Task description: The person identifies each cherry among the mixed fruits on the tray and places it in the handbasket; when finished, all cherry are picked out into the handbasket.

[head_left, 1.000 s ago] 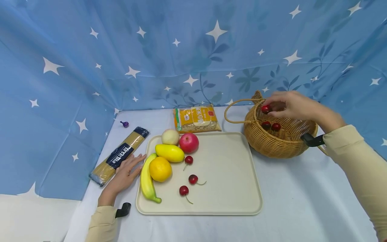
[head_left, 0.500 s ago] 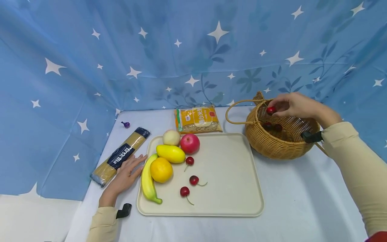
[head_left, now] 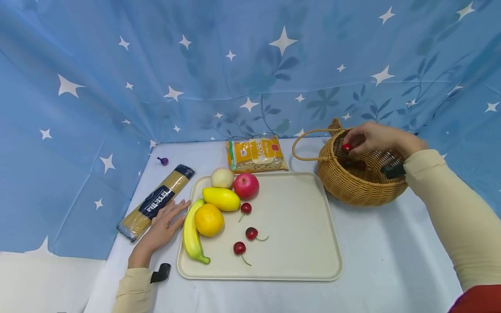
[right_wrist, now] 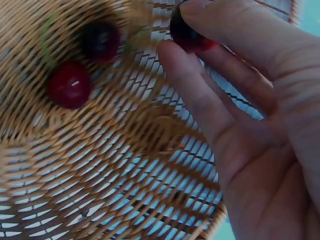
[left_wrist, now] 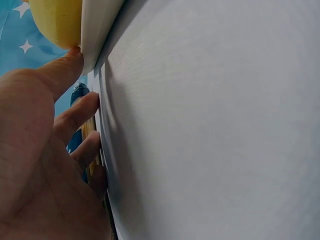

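Observation:
My right hand (head_left: 373, 138) reaches into the mouth of the wicker basket (head_left: 358, 191) and pinches a dark red cherry (head_left: 347, 148) between thumb and fingers. In the right wrist view two more cherries lie inside on the weave: a bright red cherry (right_wrist: 70, 85) and a darker cherry (right_wrist: 101, 41). My left hand (head_left: 162, 228) rests on the table with fingers spread, beside the left rim of the beige tray (head_left: 293, 226). Its thumb reaches the tray's rim beside the banana (head_left: 190, 234); the other fingertips lie near the spaghetti pack (head_left: 156, 202).
On the tray are an orange (head_left: 209, 220), a mango (head_left: 221, 198), a pale round fruit (head_left: 222, 178), a pinkish-red round fruit (head_left: 246, 185) and three stemmed cherries (head_left: 240, 248). Behind it lies a yellow food bag (head_left: 256, 154). A purple-wrapped lollipop (head_left: 163, 161) sits back left.
My right hand, still pinching the cherry, shifts slightly and sinks lower into the basket. A red shape has come into view at the bottom right. The left hand stays in place.

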Demonstrator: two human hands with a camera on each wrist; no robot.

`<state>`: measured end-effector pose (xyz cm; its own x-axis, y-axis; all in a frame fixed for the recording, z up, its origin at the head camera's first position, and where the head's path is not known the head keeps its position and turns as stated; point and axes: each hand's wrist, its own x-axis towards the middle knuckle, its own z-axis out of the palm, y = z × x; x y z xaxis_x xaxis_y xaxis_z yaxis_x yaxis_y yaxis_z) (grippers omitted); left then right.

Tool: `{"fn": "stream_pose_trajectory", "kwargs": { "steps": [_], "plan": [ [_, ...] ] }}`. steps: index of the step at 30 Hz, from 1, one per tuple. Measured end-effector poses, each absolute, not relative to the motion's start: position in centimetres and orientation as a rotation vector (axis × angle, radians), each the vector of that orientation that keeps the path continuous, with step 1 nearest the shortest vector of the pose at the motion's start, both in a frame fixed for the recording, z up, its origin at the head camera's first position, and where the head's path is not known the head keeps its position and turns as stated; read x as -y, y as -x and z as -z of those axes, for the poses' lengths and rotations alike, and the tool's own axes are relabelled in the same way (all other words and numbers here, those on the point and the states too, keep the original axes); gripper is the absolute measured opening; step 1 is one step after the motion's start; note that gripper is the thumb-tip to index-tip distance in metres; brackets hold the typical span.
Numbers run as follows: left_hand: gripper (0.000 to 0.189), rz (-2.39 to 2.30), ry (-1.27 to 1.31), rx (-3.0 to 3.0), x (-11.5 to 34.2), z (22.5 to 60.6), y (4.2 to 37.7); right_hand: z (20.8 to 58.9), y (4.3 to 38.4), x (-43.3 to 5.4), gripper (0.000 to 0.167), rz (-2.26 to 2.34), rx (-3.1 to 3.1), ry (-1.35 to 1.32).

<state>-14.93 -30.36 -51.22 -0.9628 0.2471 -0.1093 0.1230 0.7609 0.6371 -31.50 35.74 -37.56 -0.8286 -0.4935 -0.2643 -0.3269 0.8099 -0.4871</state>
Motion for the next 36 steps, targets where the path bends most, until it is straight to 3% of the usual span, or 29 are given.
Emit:
{"fn": "stream_pose_trajectory", "kwargs": {
  "steps": [12, 25, 36],
  "plan": [
    [0.049, -0.981, -0.301, -2.768, 30.5, 51.8, 15.3, 40.6, 33.1, -36.0, 0.032, 0.438, -2.521, 0.585],
    [0.049, -0.981, -0.293, -2.753, 30.6, 51.7, 15.3, 41.7, 33.6, -34.0, 0.024, 0.253, -2.565, 0.661],
    [0.05, -0.979, -0.289, -2.752, 30.7, 51.8, 15.4, 42.0, 33.7, -33.7, 0.038, 0.196, -2.568, 0.592]
  ]
}}
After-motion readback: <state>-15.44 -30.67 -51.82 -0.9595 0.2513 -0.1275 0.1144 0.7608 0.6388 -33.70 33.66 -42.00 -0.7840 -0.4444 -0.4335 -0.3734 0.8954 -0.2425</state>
